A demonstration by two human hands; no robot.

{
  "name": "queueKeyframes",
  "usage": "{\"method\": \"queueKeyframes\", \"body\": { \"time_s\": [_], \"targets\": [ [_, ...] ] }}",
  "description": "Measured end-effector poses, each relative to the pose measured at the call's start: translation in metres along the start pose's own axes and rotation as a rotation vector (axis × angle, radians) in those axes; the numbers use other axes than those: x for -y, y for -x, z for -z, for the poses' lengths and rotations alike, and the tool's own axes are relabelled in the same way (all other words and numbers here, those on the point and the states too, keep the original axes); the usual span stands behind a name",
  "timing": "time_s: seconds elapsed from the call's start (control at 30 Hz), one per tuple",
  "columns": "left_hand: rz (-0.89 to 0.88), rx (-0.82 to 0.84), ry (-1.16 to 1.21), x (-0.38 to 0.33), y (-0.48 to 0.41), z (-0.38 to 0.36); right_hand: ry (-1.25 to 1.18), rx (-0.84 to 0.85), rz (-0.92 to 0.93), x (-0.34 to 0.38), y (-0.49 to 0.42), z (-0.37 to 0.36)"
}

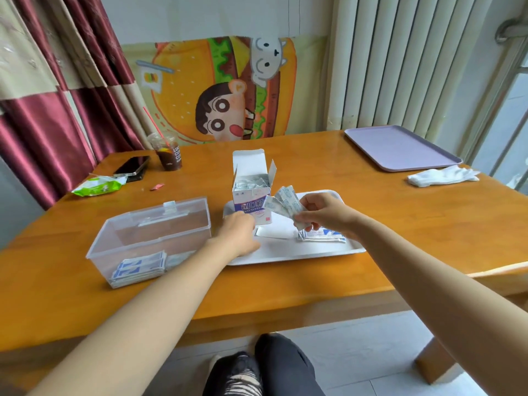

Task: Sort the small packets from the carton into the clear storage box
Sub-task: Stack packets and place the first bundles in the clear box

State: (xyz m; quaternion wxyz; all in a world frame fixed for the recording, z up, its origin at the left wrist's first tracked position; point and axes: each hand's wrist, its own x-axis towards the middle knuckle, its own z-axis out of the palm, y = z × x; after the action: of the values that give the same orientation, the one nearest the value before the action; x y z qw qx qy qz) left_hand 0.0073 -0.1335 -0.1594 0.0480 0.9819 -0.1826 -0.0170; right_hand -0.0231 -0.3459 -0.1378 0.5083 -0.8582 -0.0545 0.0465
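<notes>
An open white carton [252, 192] with blue print stands upright on a white tray [288, 250], with more small packets showing inside its top. My right hand [323, 215] pinches a fanned bunch of small white packets [283, 205] just right of the carton. My left hand [238, 232] holds the carton's lower left side. The clear storage box [148, 238] stands open to the left of the tray, and flat blue-and-white packets [140, 267] lie stacked at its near end. A further stack of blue-and-white packets [323, 235] lies on the tray under my right hand.
A drink cup [167, 151], a phone [133, 167] and a green wipes pack [98, 187] sit at the table's far left. A lilac tray [400, 147] and white gloves [443, 176] lie at the far right. My knees show below the table's near edge.
</notes>
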Motion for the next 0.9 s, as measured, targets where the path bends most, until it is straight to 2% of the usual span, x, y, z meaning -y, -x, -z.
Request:
{"method": "queueKeyframes", "body": {
  "time_s": [0.1, 0.2, 0.37, 0.57, 0.8, 0.9],
  "targets": [
    [-0.132, -0.049, 0.092, 0.003, -0.007, -0.006, 0.003, -0.034, -0.03, -0.004, 0.001, 0.005],
    [-0.227, -0.025, 0.07, -0.002, -0.014, -0.012, 0.0, -0.055, -0.074, -0.009, 0.002, 0.009],
    [-0.274, -0.059, 0.021, -0.007, -0.019, -0.013, -0.009, -0.043, -0.25, -0.026, 0.001, 0.005],
    [-0.233, -0.059, 0.165, -0.005, -0.017, -0.014, -0.071, -0.069, -0.32, -0.032, -0.002, 0.006],
    [-0.211, -0.064, 0.141, -0.01, -0.017, -0.016, -0.168, -0.044, -0.3, -0.031, -0.002, 0.007],
    [-0.111, -0.045, 0.163, -0.013, -0.016, -0.014, -0.243, -0.047, -0.265, -0.032, -0.007, 0.009]
  ]
}}
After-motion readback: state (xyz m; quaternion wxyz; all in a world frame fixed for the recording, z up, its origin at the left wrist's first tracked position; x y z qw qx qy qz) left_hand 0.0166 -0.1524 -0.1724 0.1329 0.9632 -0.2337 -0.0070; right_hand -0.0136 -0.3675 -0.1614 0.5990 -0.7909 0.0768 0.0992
